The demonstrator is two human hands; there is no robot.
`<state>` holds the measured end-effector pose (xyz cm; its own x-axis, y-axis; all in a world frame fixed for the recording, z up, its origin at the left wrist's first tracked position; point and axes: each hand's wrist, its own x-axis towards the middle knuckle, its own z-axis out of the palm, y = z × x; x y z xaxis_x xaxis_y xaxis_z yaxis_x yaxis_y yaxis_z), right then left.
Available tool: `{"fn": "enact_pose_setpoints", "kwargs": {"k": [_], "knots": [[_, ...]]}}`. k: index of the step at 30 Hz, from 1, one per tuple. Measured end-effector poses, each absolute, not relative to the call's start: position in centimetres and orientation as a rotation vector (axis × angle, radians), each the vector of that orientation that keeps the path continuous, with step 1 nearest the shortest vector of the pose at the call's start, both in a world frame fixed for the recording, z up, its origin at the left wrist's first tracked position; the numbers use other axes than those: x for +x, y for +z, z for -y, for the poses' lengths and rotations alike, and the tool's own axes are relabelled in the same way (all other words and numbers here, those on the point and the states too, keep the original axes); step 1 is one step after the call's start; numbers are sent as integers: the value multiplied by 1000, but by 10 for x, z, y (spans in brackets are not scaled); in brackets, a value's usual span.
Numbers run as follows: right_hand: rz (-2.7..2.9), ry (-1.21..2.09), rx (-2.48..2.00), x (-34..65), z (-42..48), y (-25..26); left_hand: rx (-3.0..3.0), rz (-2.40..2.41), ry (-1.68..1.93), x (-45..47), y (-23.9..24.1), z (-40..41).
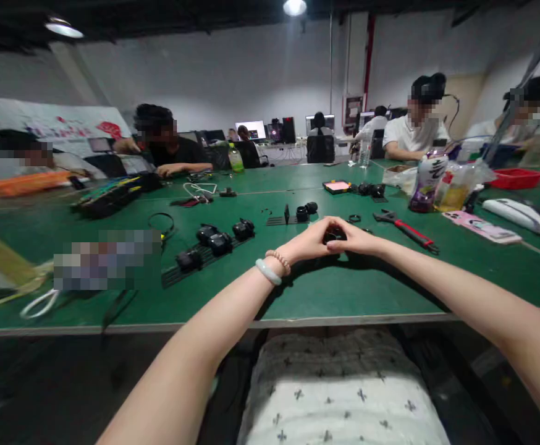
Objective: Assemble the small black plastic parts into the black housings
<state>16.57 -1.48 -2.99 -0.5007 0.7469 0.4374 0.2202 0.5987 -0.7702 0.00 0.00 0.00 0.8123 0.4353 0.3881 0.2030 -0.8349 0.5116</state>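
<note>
Both hands meet over the green table (233, 303), their fingers curled round a small black part (333, 234). Most of that part is hidden, so its kind does not show. My left hand (312, 239) grips it from the left, with a beaded bracelet and a pale bangle on the wrist. From the right, my right hand (357, 237) closes on the same part, its thumb in front. Just beyond the hands lie a black ring (354, 218) and a black cylindrical piece (302, 213) beside a slotted black strip (277, 220).
An adjustable wrench (409, 232) with red-black handle lies right, near a pink phone (480, 227), a white case (524, 216) and a purple bottle (427, 182). Several black parts (219, 243) rest on a slotted strip at left. Co-workers sit across the table.
</note>
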Motion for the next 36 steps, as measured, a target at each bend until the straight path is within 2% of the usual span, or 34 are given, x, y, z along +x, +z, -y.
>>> {"fn": "enact_pose_setpoints", "kwargs": {"k": [10,13,18,36], "knots": [[2102,1325,-684,188,13,-18,2652,-575,539,-9,6,5],[2097,1377,-726,191,12,-19,2699,-657,536,-10,9,7],[2110,1274,-810,190,10,-23,2805,-742,578,-11,13,7],[2221,584,-1152,177,14,-27,3071,-845,520,-10,6,0]]}}
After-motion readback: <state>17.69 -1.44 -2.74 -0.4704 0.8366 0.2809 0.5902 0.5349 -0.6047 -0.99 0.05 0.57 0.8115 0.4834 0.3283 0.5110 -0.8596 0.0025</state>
